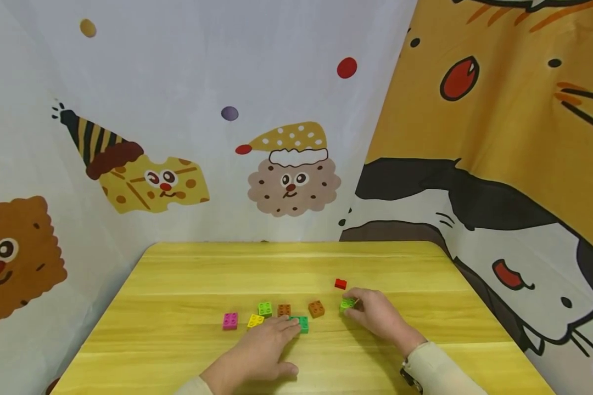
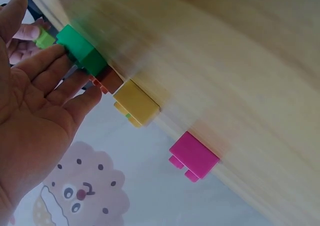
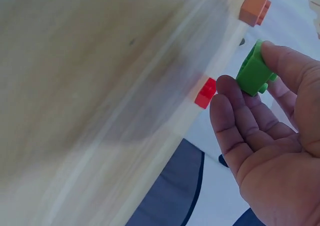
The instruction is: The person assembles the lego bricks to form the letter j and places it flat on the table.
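My right hand (image 1: pixel 378 315) pinches a light green toy brick (image 3: pixel 254 73) between thumb and fingers; in the right wrist view the brick is tilted, its studs toward the palm. My left hand (image 1: pixel 264 348) has its fingers extended, with the fingertips at a dark green brick (image 1: pixel 302 323). Past those fingers lie a brown brick (image 1: pixel 284 310), a yellow brick (image 1: pixel 255 320) and another light green brick (image 1: pixel 264 309). In the left wrist view, the left palm (image 2: pixel 37 116) holds nothing, and the dark green brick (image 2: pixel 82 51) touches or nearly touches the fingertips.
A magenta brick (image 1: pixel 230 321) lies at the left end of the group. An orange-brown brick (image 1: pixel 316 309) sits between the two hands, and a red brick (image 1: pixel 340 283) lies beyond the right hand. All are on a yellow wood-grain table (image 1: pixel 202 274) against a cartoon-printed cloth (image 1: pixel 286 66).
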Motion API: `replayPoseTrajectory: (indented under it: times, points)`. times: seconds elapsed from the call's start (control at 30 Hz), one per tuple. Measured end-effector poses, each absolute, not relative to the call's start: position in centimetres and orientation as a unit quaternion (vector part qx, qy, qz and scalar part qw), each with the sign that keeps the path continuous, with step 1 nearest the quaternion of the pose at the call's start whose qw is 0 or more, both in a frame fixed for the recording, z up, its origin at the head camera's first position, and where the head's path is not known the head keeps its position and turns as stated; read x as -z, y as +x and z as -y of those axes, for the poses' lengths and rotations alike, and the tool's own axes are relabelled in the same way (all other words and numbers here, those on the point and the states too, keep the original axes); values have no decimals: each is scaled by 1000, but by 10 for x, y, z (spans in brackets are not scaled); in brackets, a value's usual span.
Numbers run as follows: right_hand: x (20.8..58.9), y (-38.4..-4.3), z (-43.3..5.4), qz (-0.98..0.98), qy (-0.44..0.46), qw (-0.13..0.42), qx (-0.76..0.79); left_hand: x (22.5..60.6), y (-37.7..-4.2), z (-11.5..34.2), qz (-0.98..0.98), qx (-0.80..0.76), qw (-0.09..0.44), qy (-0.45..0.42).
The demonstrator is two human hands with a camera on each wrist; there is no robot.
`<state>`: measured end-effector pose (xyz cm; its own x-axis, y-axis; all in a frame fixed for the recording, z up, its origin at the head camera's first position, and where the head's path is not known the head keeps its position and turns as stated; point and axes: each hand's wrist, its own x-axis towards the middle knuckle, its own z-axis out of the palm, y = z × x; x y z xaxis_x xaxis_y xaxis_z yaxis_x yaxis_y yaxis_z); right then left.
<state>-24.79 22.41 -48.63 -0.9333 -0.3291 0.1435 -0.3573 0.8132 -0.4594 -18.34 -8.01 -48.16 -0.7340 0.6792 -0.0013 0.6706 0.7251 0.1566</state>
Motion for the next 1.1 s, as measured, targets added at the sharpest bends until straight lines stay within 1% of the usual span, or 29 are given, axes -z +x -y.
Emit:
replayPoseTrajectory:
  times: [0.37, 0.5, 0.73, 0.93, 1.1]
  points:
    - [478, -240, -206, 930, 197, 12, -310, 480, -183, 80, -928, -80, 31, 363]
    - [478, -239, -202, 929, 198, 5, -314, 483, -184, 81, -928, -81, 28, 364]
    - [479, -236, -197, 919, 222, 9, -324, 485, -186, 83, -925, -79, 22, 370]
    - [480, -235, -192, 917, 236, 10, -321, 484, -186, 82, -926, -79, 28, 369]
    - [484, -235, -188, 914, 244, -1, -325, 484, -185, 83, -925, -79, 28, 370]
